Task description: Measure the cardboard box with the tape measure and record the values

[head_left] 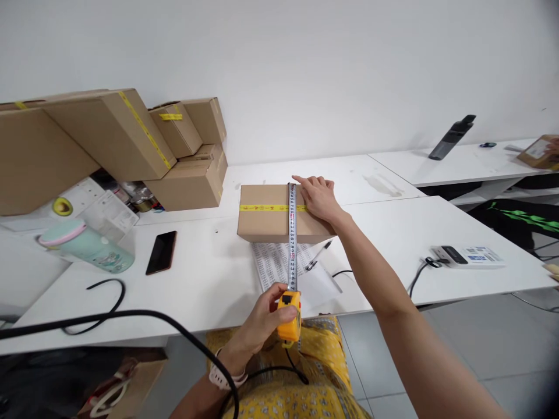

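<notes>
Left hand [262, 319] curls round one tape measure [289, 323], six o'clock of one carton [264, 222]; right hand [321, 199], outstretched, rests half-open on it at two.

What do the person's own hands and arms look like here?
Both hands are bare, without gloves. The left hand has a pale pinkish strap with holes at its wrist, perhaps a watch band; a black cable crosses in front. The right hand shows nothing worn. No sleeves show on either forearm.
</notes>
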`<state>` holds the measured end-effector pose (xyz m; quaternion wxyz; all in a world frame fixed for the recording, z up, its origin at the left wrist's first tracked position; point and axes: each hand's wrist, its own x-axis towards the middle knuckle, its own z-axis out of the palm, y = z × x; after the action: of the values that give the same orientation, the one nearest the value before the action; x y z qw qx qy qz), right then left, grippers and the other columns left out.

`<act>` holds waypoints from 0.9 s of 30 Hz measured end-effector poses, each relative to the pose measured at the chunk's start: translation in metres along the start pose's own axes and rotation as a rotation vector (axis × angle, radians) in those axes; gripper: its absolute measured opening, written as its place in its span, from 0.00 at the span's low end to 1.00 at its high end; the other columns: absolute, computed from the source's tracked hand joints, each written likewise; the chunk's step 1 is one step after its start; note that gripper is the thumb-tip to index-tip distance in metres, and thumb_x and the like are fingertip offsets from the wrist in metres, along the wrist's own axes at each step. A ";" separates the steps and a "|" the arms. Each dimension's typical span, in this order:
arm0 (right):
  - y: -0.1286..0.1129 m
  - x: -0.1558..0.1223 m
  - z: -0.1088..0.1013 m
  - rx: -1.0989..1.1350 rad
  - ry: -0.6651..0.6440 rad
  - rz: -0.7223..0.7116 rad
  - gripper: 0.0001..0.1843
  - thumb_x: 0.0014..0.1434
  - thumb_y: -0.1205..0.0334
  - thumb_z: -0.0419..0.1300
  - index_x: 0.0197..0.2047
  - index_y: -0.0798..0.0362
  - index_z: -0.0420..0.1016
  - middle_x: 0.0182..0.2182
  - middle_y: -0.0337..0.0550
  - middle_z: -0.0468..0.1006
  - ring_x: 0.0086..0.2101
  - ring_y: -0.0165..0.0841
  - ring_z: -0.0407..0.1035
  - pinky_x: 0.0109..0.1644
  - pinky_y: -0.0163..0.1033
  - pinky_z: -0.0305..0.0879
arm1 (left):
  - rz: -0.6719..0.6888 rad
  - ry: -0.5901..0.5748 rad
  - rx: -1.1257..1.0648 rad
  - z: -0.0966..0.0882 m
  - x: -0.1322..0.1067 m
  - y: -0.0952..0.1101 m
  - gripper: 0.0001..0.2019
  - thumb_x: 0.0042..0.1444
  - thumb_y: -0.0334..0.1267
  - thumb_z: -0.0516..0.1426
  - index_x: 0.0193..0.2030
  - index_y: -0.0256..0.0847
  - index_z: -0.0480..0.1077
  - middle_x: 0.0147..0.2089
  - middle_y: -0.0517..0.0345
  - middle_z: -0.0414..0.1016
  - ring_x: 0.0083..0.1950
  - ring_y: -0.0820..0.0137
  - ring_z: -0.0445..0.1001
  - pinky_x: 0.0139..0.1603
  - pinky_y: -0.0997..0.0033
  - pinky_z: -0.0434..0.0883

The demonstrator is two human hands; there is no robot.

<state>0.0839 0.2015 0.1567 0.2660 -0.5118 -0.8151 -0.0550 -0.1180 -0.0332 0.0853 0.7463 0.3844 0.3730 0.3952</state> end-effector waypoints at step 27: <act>-0.015 -0.015 -0.002 -0.054 0.076 0.058 0.31 0.70 0.43 0.41 0.68 0.48 0.62 0.49 0.54 0.72 0.51 0.51 0.59 0.57 0.58 0.53 | 0.046 -0.049 0.258 -0.037 0.005 -0.044 0.31 0.47 0.46 0.70 0.55 0.42 0.64 0.49 0.53 0.73 0.48 0.64 0.73 0.47 0.67 0.70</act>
<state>0.0765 0.1814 0.1540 0.2842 -0.5397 -0.7875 -0.0888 -0.1346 -0.0358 0.0301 0.6904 0.4951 0.3933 0.3516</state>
